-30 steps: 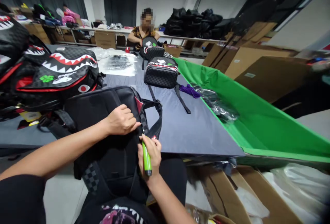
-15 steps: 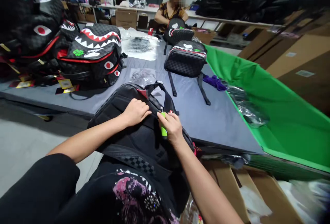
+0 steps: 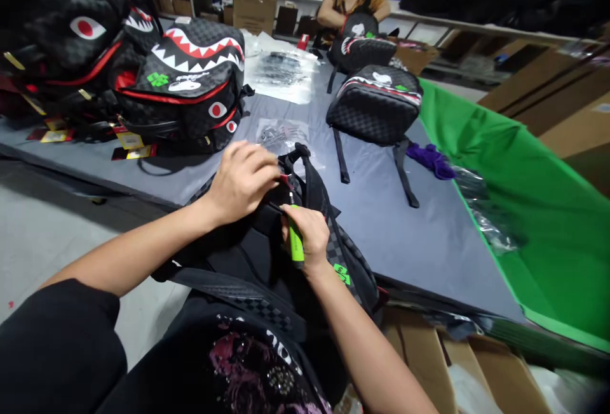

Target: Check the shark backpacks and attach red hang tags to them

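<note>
A black backpack (image 3: pixel 238 242) with checkered panels leans on the table edge against my body, its back panel and straps facing me. At its top, my left hand (image 3: pixel 245 179) has its fingers curled over the edge by a bit of red lining; it is slightly blurred and its fingertips are partly hidden. My right hand (image 3: pixel 309 236) is closed round a lime-green tool (image 3: pixel 295 242) with a thin metal tip and a dark butt end. That tip points up toward the carry handle (image 3: pixel 300 150), just right of my left hand. The tool's exact kind is unclear.
Shark-mouth backpacks (image 3: pixel 190 84) with tags crowd the table's left. Two more, including a checkered backpack (image 3: pixel 376 106), stand right of centre. A purple cloth (image 3: pixel 431 160) lies by the green sheet (image 3: pixel 538 211). Across the table, a person (image 3: pixel 352 4) handles a bag. Cardboard boxes (image 3: pixel 419 357) sit below.
My left hand has risen from the back panel to the bag's top edge. The green tool has moved slightly left and down in my right hand. The backpack has turned, and the view has shifted.
</note>
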Motion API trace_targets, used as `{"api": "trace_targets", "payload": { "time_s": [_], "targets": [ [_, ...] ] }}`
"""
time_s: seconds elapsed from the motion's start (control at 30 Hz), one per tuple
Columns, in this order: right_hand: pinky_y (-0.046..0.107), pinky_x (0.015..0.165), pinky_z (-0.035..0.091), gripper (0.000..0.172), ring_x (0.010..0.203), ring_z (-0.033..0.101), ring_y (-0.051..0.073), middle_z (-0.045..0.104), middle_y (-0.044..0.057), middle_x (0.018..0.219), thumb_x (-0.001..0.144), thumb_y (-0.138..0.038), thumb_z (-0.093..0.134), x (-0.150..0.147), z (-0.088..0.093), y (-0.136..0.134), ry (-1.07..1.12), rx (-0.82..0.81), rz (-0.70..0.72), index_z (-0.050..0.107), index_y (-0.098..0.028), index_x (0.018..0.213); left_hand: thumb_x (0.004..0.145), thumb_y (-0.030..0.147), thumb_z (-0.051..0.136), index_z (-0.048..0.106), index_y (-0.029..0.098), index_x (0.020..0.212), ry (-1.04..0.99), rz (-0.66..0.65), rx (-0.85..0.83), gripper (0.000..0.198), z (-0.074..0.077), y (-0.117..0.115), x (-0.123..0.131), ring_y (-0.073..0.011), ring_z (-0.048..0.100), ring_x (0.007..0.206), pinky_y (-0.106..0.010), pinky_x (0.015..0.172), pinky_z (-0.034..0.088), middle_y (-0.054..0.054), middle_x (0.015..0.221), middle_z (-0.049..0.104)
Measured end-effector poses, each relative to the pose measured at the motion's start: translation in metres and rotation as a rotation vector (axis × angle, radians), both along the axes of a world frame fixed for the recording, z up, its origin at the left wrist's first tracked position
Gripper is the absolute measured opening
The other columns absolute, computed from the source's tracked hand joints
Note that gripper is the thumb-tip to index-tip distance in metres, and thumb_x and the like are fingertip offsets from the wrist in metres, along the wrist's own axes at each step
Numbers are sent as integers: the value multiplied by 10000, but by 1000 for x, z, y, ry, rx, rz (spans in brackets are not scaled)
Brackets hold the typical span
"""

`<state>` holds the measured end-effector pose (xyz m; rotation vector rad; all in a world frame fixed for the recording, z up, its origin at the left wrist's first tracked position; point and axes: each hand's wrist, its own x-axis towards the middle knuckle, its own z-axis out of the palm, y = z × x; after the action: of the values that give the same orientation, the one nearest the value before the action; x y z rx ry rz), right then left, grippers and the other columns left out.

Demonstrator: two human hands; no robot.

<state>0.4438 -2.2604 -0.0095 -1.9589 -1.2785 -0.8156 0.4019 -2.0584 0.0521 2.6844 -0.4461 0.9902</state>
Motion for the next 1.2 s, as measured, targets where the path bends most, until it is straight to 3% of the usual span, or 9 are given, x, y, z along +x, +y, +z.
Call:
{"api": "trace_targets", "payload": {
  "time_s": [0.1, 0.17, 0.3, 0.4, 0.53, 0.63, 0.73, 0.93, 1.2],
  "targets": [
    [353, 778, 541, 292, 845, 717, 196, 742, 57, 920, 887, -133, 566, -10, -4, 2, 19, 63, -33, 616, -232, 1157, 841, 407, 683, 542, 207, 1308, 209, 45, 68, 527, 10, 4, 28, -301, 540, 1152, -453, 966, 392, -123, 1254, 627],
    [369, 773, 556, 290, 857, 706, 208, 725, 69, 918, 876, -120, 571, -20, -5, 2, 94, 86, -37, 609, -225, 1144, 769, 457, 751, 513, 173, 1349, 401, 63, 169, 688, 9, 2, 51, -322, 565, 1109, -430, 911, 424, -139, 1208, 648],
    [381, 792, 578, 301, 889, 692, 213, 706, 82, 943, 876, -116, 566, -28, -6, -5, 199, 54, 11, 601, -222, 1155, 772, 512, 730, 587, 142, 1250, 549, 69, 286, 621, -1, -3, 79, -339, 568, 1109, -421, 908, 434, -139, 1163, 661],
    [385, 839, 583, 324, 948, 696, 221, 713, 93, 1025, 877, -158, 585, -19, -5, -13, 283, 21, 20, 586, -218, 1196, 799, 508, 700, 461, 107, 1389, 453, 27, 303, 752, -5, -4, 70, -336, 546, 1164, -453, 1004, 387, -157, 1242, 625],
    [364, 821, 597, 353, 907, 718, 209, 736, 73, 1030, 877, -150, 574, -10, -7, -19, 372, 100, 59, 576, -230, 1221, 726, 542, 749, 225, 61, 1513, 323, -10, 321, 1061, -5, -4, 44, -382, 417, 1329, -553, 1158, 174, -227, 1423, 482],
    [366, 826, 599, 380, 909, 729, 211, 745, 72, 1030, 874, -150, 574, -11, -13, -18, 422, 133, 68, 552, -231, 1244, 735, 520, 731, 122, 94, 1544, 324, -16, 312, 1099, -9, -6, 41, -401, 353, 1380, -601, 1165, 106, -231, 1491, 406],
    [341, 777, 611, 417, 892, 742, 209, 757, 68, 1004, 885, -195, 582, -10, -18, -18, 525, 164, 2, 480, -223, 1288, 732, 453, 735, 91, 104, 1551, 370, 22, 339, 1099, -15, -9, 49, -398, 353, 1381, -605, 1164, 96, -225, 1510, 385],
    [299, 725, 616, 238, 808, 744, 196, 758, 72, 993, 893, -260, 616, 1, -2, -24, 423, -9, -64, 614, -217, 1127, 721, 382, 766, 122, 71, 1542, 431, 63, 358, 1090, -18, -14, 54, -353, 423, 1334, -492, 1147, 227, -221, 1480, 430],
    [261, 663, 595, 158, 693, 721, 165, 759, 46, 895, 897, -292, 619, 9, 16, -17, 486, -69, -91, 659, -198, 1017, 687, 403, 794, -39, 153, 1565, 396, -24, 428, 1236, -29, -12, 60, -405, 153, 1491, -605, 1165, 126, -232, 1631, 73]
  ]
}}
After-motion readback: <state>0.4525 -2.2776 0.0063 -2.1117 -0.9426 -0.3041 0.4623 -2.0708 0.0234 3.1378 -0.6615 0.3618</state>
